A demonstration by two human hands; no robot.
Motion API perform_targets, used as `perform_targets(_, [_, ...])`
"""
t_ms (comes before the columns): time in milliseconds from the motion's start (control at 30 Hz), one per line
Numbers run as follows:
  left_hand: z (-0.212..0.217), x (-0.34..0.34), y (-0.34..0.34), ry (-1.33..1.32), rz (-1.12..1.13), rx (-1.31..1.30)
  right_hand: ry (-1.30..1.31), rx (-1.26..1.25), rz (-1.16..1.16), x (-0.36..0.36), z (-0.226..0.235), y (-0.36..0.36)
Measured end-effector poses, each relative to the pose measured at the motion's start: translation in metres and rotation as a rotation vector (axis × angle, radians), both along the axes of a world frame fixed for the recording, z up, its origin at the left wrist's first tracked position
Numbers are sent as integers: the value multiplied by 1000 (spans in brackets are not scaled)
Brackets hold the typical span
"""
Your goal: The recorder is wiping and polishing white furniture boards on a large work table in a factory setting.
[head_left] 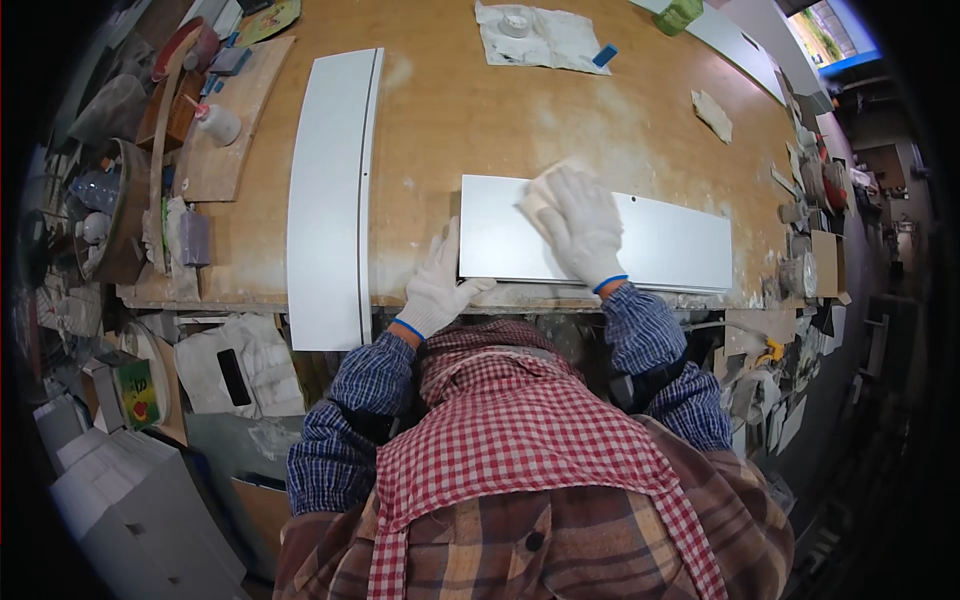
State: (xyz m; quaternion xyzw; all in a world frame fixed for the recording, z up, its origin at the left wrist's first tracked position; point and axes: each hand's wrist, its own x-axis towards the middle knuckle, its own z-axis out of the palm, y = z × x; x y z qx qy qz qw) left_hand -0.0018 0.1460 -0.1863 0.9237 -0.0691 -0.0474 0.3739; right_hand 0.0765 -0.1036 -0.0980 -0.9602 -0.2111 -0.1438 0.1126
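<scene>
Bright centre; dark, seemingly blurred rim.

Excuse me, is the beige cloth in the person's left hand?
No, the right hand holds the beige cloth on the white panel; the left hand is at its edge.

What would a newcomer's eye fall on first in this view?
Probably the white panel at the table's near edge, with the gloved right hand holding a cream cloth on it and the gloved left hand at its left end. Next, the longer white board to the left, jutting past the near edge, then the red-checked apron at bottom center.
</scene>
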Motion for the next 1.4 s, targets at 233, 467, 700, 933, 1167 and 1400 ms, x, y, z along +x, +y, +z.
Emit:
perform_targets(233, [3,-1,-3,201,-54,66,133,90,340,-5,10,83])
perform_targets(467, [-43,-11,10,298,0,-728,619,550,470,-83,6,76])
perform_targets(700, [20,-8,30,222,-67,-558,495,1075,-223,-92,47,11])
perform_targets(933, [17,6,9,131,-29,-603,85,277,225,-43,8,64])
perform_targets(1167, [24,5,4,53,44,-431,-72,121,15,-32,14,-7])
perform_targets(1400, [-11,-2,32,88,81,-287,-79,-338,-552,-35,-35,-233])
